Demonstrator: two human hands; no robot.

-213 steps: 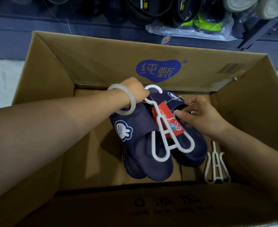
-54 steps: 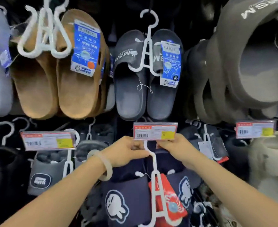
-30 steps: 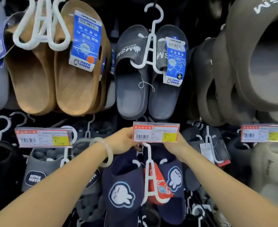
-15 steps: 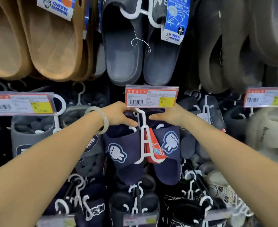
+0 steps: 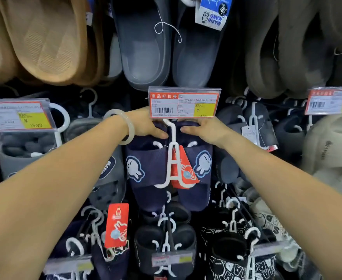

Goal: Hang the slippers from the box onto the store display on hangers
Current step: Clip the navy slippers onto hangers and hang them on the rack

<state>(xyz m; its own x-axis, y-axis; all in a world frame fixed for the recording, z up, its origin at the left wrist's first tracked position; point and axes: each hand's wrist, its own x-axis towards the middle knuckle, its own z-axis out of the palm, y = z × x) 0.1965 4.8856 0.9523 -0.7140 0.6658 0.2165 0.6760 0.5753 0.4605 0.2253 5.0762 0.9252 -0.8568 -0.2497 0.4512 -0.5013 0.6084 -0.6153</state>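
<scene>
A pair of navy slippers (image 5: pixel 145 190) with white cartoon patches hangs on a white hanger (image 5: pixel 171 158), a red tag (image 5: pixel 183 170) between them. The hanger's hook runs up behind a red and yellow price tag (image 5: pixel 184 103) on the display peg. My left hand (image 5: pixel 145 126), with a pale bangle on its wrist, grips the top of the left slipper, thumb across the front. My right hand (image 5: pixel 204 130) holds the top of the right slipper the same way. The price tag hides the fingertips of both hands.
Tan slippers (image 5: pixel 45 41), grey slippers (image 5: pixel 145 49) and dark slippers (image 5: pixel 287 47) hang in the row above. Grey clogs (image 5: pixel 24 150) hang at left, cream slippers (image 5: pixel 331 150) at right, black pairs (image 5: pixel 166 245) on pegs below. More price tags (image 5: pixel 18 116) stick out at both sides.
The view has closed in on the peg. My hands have shifted from the hanger's hook to the tops of the two slippers, and the pair now hangs straight under the price tag.
</scene>
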